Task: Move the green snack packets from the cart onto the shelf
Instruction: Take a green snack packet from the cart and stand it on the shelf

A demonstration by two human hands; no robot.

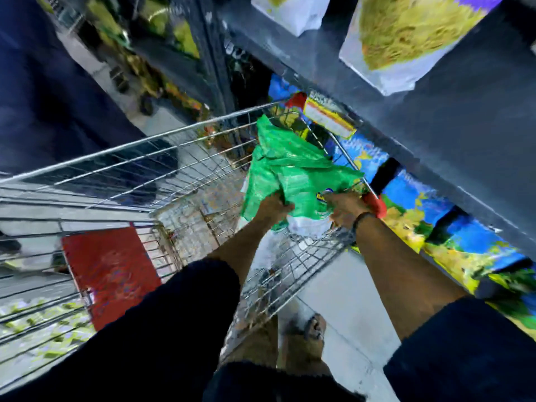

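Step in hand, as judged: the pick-up. You have a bunch of green snack packets (pixel 293 172) gathered over the right end of the cart (pixel 121 181), and none of this bunch has reached the shelf (pixel 452 158) yet.

Left to right:

The wire cart fills the left and centre, with a red flap (pixel 107 274) folded at its near left. The basket floor looks mostly bare through the mesh, though blur hides detail.

Your left hand (pixel 274 207) is clenched on the lower left edge of the packets, fingers curled into the film.

The packets are bright green, thin and crinkled, several overlapping so no count is possible. A blue-and-yellow logo patch and a white area show at their near edge. They fan upward toward the far rim of the cart, just beside its right corner.

Your right hand (pixel 343 208) grips the lower right edge of the same bunch, close to the red corner cap (pixel 375 204) of the cart.

The dark shelf runs along the right, with blue and yellow packs (pixel 452 224) below its edge and pale bags (pixel 406 39) above.

Next move, as judged: lift the bunch clear of the rim and carry it rightward to a shelf opening. Hold both edges firmly; the loose film could slip or snag on the wire.
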